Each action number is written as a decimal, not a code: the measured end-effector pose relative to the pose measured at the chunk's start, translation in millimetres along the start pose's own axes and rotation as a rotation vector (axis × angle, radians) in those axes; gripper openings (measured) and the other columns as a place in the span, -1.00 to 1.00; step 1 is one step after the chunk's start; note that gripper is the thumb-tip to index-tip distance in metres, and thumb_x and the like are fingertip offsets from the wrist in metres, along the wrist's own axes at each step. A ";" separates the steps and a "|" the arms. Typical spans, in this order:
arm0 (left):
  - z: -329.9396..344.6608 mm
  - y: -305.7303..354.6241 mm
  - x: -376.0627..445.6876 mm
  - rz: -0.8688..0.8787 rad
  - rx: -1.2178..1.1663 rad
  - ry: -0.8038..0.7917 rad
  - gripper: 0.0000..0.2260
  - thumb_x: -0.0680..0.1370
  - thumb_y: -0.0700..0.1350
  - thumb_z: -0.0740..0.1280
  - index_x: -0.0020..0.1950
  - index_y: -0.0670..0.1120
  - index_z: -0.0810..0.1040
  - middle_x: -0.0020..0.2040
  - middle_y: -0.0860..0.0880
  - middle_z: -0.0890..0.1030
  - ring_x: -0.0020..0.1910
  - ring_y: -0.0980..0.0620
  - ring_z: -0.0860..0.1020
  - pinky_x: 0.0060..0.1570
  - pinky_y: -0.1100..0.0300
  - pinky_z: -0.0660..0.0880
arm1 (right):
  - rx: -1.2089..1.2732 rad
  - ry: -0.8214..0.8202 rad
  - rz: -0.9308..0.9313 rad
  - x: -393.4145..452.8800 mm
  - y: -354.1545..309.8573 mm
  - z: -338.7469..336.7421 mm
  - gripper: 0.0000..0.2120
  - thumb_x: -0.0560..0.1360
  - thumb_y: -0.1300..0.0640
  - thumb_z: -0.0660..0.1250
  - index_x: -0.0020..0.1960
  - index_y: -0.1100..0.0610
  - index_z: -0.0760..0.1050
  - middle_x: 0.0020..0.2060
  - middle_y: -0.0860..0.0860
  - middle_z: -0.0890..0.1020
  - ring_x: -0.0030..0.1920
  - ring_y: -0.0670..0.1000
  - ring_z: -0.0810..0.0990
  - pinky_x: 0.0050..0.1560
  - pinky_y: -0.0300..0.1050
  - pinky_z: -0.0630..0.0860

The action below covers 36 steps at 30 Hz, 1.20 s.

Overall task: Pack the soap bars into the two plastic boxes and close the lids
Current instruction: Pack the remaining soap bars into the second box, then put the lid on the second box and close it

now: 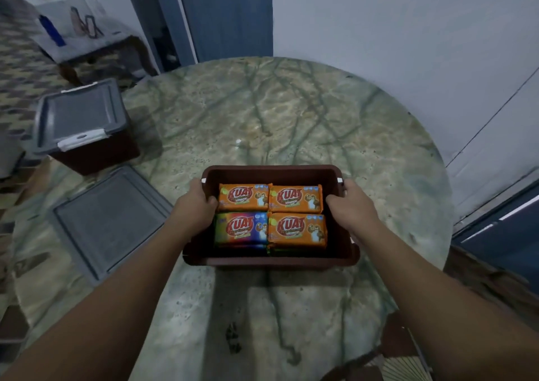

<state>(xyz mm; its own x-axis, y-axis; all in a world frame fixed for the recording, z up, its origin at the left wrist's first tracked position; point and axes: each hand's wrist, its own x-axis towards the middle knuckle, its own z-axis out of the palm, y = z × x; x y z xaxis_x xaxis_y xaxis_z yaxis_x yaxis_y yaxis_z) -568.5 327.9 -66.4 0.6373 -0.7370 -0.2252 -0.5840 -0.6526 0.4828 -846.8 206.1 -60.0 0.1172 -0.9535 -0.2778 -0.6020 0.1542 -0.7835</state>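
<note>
Both hands (198,202) (348,202) grip the rectangular brown plastic box (271,172) of glossy soap bars (269,215).

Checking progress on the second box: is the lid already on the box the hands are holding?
No: the brown box is open, soap bars showing, and a loose grey lid lies beside it.

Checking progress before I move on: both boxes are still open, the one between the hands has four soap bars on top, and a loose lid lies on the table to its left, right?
Not quite. The head view shows only the open box between the left hand and right hand is open; the other box, far left, already has its lid on. The four soap bars and the loose lid are as you said.
</note>
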 end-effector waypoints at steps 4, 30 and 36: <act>-5.8 -13.5 -3.0 0.044 0.013 -0.018 -0.81 0.66 -0.06 0.24 0.19 -0.08 0.28 -0.05 -0.14 0.57 -0.09 -0.17 0.56 -0.15 0.01 0.47 | 0.040 0.026 0.045 -23.2 1.2 8.4 -0.85 0.46 0.04 0.32 0.03 -0.10 0.51 -0.11 -0.12 0.67 -0.09 0.00 0.65 0.03 0.06 0.62; -57.7 -99.3 12.9 0.212 0.041 -0.078 -0.72 0.68 0.10 0.18 0.26 -0.07 0.33 0.07 -0.15 0.60 -0.01 -0.13 0.55 -0.02 -0.04 0.50 | -0.016 0.230 0.188 -121.9 -26.5 98.6 -0.69 0.53 0.05 0.36 0.21 0.03 0.36 0.09 0.06 0.59 0.04 0.12 0.57 0.02 0.05 0.51; -79.4 -115.4 15.8 0.136 -0.337 0.060 -0.43 0.63 0.37 -0.02 0.17 -0.09 0.45 0.13 -0.08 0.54 0.13 -0.08 0.49 0.13 -0.04 0.39 | -0.286 0.583 -0.230 -144.5 -46.2 115.7 -0.59 0.51 -0.01 0.36 0.30 0.11 0.42 0.22 0.25 0.46 0.29 0.26 0.34 0.30 0.04 0.17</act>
<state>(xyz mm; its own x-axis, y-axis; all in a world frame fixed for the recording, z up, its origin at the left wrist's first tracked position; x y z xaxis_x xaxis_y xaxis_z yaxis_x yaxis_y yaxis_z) -451.1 405.5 -58.5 0.5993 -0.7949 -0.0945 -0.4733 -0.4470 0.7590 -744.6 366.8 -48.0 -0.1293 -0.9497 0.2853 -0.8067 -0.0666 -0.5872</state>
